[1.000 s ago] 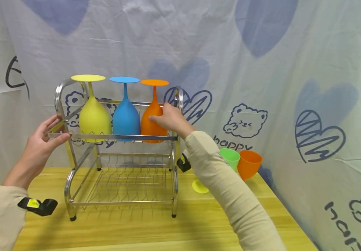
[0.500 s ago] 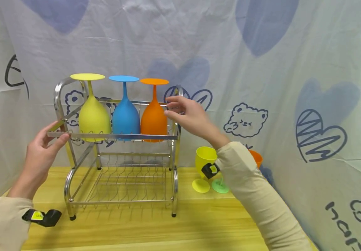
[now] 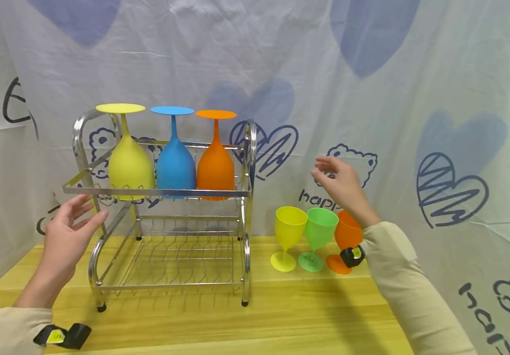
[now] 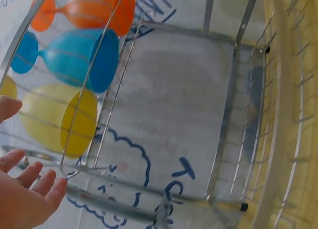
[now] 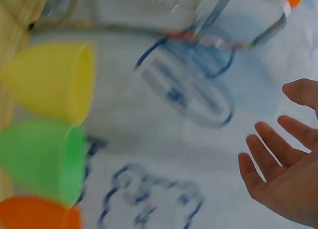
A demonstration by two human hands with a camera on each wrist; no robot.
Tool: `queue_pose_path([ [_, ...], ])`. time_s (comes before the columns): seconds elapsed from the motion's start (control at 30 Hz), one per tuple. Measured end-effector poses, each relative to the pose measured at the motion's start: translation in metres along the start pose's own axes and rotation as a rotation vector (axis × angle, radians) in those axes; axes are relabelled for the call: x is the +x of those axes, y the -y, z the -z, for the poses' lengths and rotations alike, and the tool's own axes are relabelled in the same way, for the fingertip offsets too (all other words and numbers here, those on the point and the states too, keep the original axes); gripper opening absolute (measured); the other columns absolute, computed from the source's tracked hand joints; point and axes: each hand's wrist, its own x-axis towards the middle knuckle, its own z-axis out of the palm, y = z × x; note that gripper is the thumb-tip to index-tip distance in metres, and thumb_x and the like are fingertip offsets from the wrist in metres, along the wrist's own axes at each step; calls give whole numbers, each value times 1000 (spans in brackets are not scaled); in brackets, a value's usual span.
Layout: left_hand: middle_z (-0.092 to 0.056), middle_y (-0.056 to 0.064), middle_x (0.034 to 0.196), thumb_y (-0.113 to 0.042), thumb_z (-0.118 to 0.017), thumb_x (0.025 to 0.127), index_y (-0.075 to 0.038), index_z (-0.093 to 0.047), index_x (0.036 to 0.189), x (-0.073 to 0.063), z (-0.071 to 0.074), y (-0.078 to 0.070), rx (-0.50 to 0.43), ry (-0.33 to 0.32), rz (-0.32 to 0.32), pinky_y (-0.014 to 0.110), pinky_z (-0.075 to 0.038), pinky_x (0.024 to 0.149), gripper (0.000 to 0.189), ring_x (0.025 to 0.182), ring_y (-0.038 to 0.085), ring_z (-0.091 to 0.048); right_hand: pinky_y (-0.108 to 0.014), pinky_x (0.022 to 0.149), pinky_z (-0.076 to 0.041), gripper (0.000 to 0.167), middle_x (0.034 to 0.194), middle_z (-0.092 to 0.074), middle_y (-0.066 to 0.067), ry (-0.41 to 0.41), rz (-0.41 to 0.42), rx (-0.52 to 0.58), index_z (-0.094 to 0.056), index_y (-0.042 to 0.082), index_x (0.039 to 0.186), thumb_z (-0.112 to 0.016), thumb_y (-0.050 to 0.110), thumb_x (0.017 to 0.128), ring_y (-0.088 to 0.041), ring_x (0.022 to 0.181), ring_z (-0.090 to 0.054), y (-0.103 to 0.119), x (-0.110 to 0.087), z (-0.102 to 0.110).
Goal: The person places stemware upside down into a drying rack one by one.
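Three plastic goblets stand upside down on the upper tier of a metal dish rack (image 3: 157, 193): a yellow goblet (image 3: 131, 165), a blue goblet (image 3: 176, 167) and an orange goblet (image 3: 216, 170). Just below the rack's upper left corner is my left hand (image 3: 66, 234), fingers relaxed and apart from the rail, holding nothing. My right hand (image 3: 342, 185) hovers with loose fingers above three upright goblets on the table: a yellow one (image 3: 290, 224), a green one (image 3: 321, 229) and an orange one (image 3: 347, 229), the last partly covered by the wrist camera.
The rack's lower tier (image 3: 179, 256) bears wire slots. It stands on a wooden table (image 3: 192, 325). Behind hangs a white curtain (image 3: 263, 49) printed with hearts and bears, which also runs along the right side.
My right hand has let go of the orange goblet on the rack and moved right, over the upright goblets. My left hand has come off the rack's corner and dropped lower.
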Motion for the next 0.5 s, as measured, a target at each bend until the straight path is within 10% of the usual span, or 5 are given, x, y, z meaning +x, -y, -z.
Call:
queue_pose_path([
  [0.5,-30,24,148,-22,-57,99,-8,-26,152,-31,-31,-11,-73,185,-48,5,-41,83,63,130,49,-34,-57,113,-20,90,154,-16,-30,-117,-423,11,-11,-4,152,-68,30,90,-45,139,-18,-126,-47,13],
])
